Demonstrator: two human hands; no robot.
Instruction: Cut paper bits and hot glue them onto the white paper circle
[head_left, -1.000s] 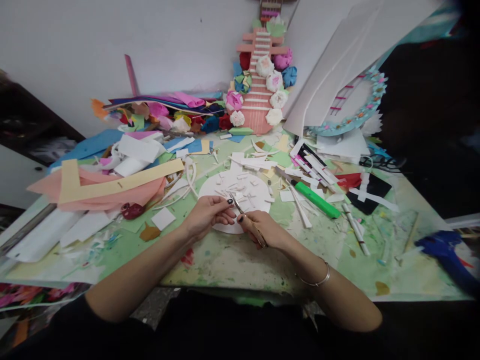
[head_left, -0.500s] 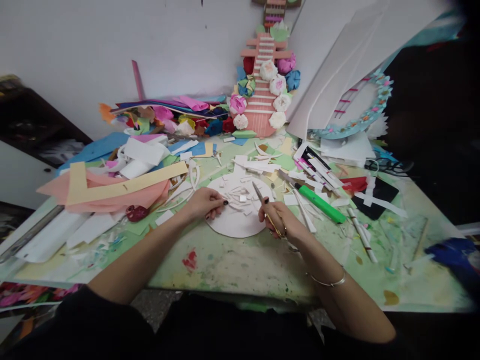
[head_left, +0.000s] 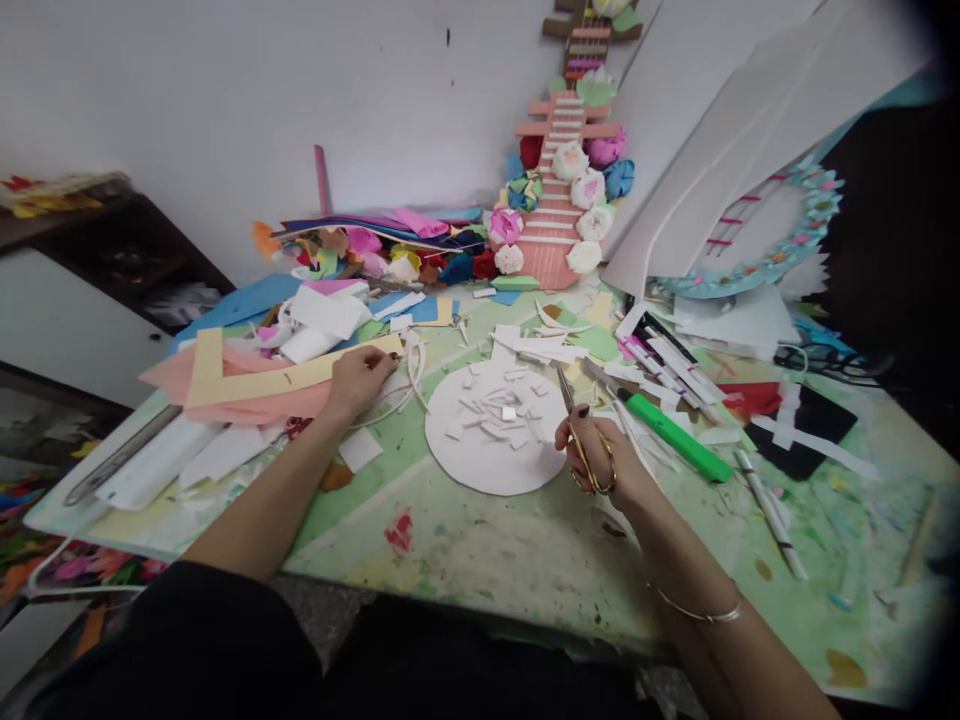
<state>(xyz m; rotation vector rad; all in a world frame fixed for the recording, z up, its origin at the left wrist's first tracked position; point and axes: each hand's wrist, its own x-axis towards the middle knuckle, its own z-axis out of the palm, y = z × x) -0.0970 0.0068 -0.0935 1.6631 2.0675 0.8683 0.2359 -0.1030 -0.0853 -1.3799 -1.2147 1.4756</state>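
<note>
My right hand [head_left: 611,455] grips a pair of scissors [head_left: 568,392] with gold-coloured handle loops. The blades point up and away, beside the right rim of a round white card disc [head_left: 480,470]. Several small cut white pieces [head_left: 491,410] lie scattered on the disc. To the left of the disc, my left hand [head_left: 360,382] is over the scraps with its fingers drawn together, by thin curled white strips [head_left: 415,370]. Whether something is between those fingertips I cannot make out. A small white square of paper [head_left: 361,450] lies just below that hand.
A cream L-shaped strip [head_left: 259,382] rests on pink paper at left. A green utility knife [head_left: 679,437] lies at right near white markers [head_left: 772,515]. Behind stand a pink guitar-like paper piece with flowers [head_left: 555,225] and a blue-edged round decoration [head_left: 795,250].
My left hand has left the disc and moved left to the scraps and strips. My right hand still holds the scissors at the disc's right side. The view has shifted slightly.
</note>
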